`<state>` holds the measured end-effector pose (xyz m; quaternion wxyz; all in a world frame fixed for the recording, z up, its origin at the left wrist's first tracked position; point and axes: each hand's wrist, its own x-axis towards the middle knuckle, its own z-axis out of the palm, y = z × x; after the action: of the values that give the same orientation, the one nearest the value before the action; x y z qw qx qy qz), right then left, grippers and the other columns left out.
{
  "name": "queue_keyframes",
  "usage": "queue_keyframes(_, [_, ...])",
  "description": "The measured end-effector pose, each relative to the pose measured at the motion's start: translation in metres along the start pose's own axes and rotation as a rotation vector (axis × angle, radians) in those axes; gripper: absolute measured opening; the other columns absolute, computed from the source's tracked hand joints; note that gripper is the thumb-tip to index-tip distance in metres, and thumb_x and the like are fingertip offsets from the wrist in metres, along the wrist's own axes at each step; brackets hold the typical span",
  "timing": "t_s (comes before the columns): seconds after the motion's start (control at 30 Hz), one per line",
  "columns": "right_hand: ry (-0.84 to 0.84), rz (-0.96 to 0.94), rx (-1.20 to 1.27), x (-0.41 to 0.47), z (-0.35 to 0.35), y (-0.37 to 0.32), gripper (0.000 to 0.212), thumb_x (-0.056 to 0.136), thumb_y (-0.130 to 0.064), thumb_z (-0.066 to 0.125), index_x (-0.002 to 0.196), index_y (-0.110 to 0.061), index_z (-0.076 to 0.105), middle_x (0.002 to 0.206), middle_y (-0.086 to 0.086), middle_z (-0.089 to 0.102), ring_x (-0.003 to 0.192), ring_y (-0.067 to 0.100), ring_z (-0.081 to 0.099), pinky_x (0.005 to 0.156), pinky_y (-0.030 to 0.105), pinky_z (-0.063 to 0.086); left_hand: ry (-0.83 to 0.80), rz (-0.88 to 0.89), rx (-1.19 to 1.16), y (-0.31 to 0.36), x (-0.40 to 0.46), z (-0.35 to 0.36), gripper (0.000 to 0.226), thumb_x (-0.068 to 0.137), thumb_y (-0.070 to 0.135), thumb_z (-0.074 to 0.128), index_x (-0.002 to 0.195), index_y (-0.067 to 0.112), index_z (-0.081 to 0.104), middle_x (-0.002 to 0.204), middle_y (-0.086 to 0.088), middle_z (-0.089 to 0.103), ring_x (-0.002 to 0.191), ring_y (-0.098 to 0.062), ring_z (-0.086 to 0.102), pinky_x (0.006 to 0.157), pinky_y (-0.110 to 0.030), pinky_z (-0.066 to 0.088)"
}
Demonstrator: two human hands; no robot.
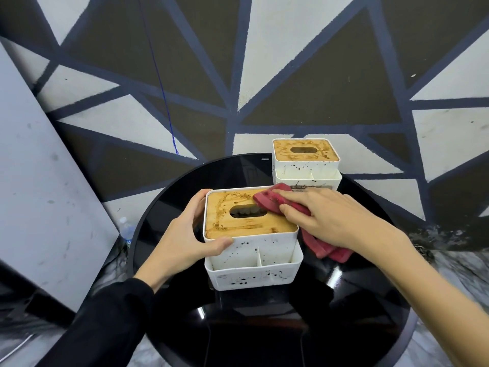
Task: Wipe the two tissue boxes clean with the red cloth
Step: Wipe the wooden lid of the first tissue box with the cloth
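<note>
Red cloth (275, 201), folded and soft, pressed flat on near tissue box (251, 234) lid at its 2 o'clock corner; tail hanging off right edge. Right hand (325, 218) on top of cloth, fingers straight, spread, pressing. Left hand (190, 234) clamped round box's 9 o'clock side, thumb on front wall. Step judged: wiping first box lid, barely begun; brown streaks over wooden top, dark specks on white plastic walls and front tray. Next move likely: sweep cloth toward 8 o'clock round oval slot. Far tissue box (305, 161) at 12 o'clock on glossy black round table (370, 300), same build, stained, untouched.
</note>
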<state>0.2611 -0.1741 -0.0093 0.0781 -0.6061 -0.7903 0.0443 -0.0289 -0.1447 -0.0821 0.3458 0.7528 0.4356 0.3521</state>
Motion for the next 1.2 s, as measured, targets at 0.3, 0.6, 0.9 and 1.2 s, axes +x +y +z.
queue_keyframes(0.3, [-0.075, 0.008, 0.034, -0.051, -0.001, -0.011, 0.064, 0.091, -0.072, 0.015, 0.153, -0.059, 0.031, 0.097, -0.015, 0.051, 0.093, 0.011, 0.059, 0.085, 0.035, 0.051, -0.024, 0.016, -0.024, 0.002, -0.001, 0.001, 0.084, 0.069, 0.056, 0.083, 0.141, 0.057, 0.039, 0.137, 0.027, 0.065, 0.127, 0.001, 0.063, 0.096, -0.01, 0.048])
queue_keyframes(0.6, [0.019, 0.042, 0.04, 0.001, 0.003, -0.002, 0.045, 0.105, -0.059, 0.035, 0.147, -0.052, 0.047, 0.127, -0.007, 0.067, 0.114, 0.026, 0.063, 0.077, 0.037, 0.04, -0.059, 0.042, -0.019, 0.002, 0.001, -0.002, 0.084, 0.071, 0.055, 0.083, 0.144, 0.05, 0.043, 0.138, 0.023, 0.065, 0.13, 0.001, 0.061, 0.096, -0.003, 0.044])
queue_keyframes(0.9, [0.037, 0.04, 0.042, 0.0, 0.008, -0.003, 0.048, 0.105, -0.058, 0.033, 0.152, -0.053, 0.041, 0.127, -0.004, 0.067, 0.114, 0.029, 0.063, 0.079, 0.04, 0.045, -0.025, 0.043, -0.011, 0.002, 0.0, 0.002, 0.083, 0.071, 0.054, 0.082, 0.143, 0.052, 0.042, 0.139, 0.021, 0.064, 0.129, -0.002, 0.062, 0.101, -0.025, 0.046])
queue_keyframes(1.2, [-0.035, 0.064, 0.055, -0.051, 0.002, -0.02, 0.056, 0.098, -0.066, 0.023, 0.152, -0.058, 0.034, 0.098, -0.015, 0.054, 0.098, 0.018, 0.061, 0.082, 0.036, 0.05, -0.019, 0.036, -0.002, 0.0, 0.0, 0.003, 0.083, 0.072, 0.057, 0.081, 0.144, 0.052, 0.041, 0.138, 0.022, 0.065, 0.128, -0.003, 0.063, 0.101, -0.026, 0.048])
